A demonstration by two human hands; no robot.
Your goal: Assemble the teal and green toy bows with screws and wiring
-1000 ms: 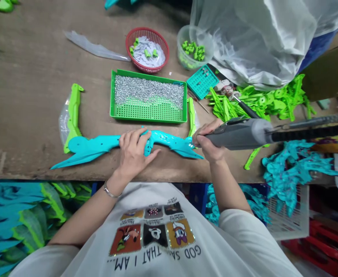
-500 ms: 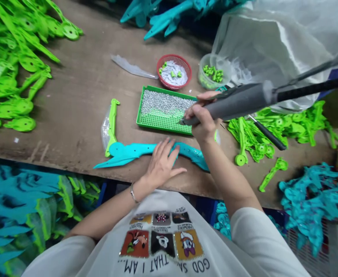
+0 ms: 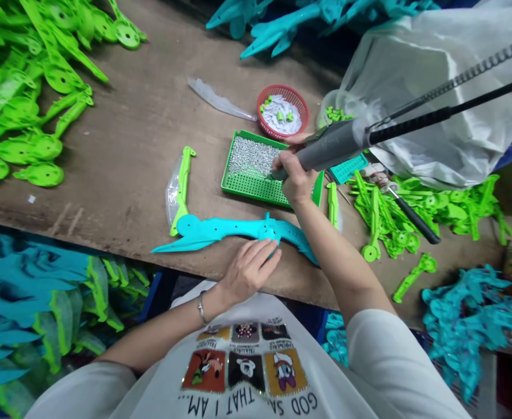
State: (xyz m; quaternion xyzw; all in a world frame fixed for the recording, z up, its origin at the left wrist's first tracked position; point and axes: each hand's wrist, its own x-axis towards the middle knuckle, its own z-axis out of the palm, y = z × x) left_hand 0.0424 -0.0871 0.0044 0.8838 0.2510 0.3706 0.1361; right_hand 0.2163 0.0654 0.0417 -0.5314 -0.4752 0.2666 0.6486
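Observation:
A bow-shaped blue plastic toy part lies lengthwise along the table's near edge. My left hand has its fingers pressed together on the round middle of this part; the thumb is hidden. Over the green tray of small silver screws, my right hand is wrapped round a grey power screwdriver. The screwdriver's tip points down into the tray, by the screws. Bright green arms with clear blades flank the blue part: one arm on the left, another arm beyond my right forearm.
Heaps of green parts cover the table's left side, with more green parts at right. Behind the tray stand a red basket and a clear tub. A black-handled tool lies right. The screwdriver's cable runs off upper right.
My left hand has slid from lying flat across the blue part to its near edge, fingers drawn together. The screwdriver stays over the screw tray, its tip now nearer the screws. The view has shifted.

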